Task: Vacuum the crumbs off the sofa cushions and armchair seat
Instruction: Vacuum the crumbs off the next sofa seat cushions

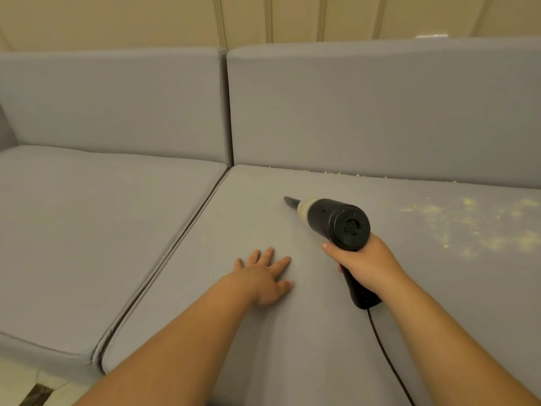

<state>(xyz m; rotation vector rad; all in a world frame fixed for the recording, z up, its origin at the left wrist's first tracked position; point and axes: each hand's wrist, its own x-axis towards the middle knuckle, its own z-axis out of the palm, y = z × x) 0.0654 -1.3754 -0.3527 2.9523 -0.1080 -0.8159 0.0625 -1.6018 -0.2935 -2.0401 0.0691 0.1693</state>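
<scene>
bare seat cushion (263, 218) ahead; backrest (380, 112) behind

Right hand (369, 265) grips vacuum (333, 222); left hand (265, 276) flat on cushion (234, 218); crumbs (468, 227) right.

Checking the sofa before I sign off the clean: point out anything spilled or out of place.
Pale yellow crumbs lie scattered over the right part of the seat cushion, and more line the crease below the back cushion. The handheld vacuum, gripped by the right hand, points away from them.
</scene>
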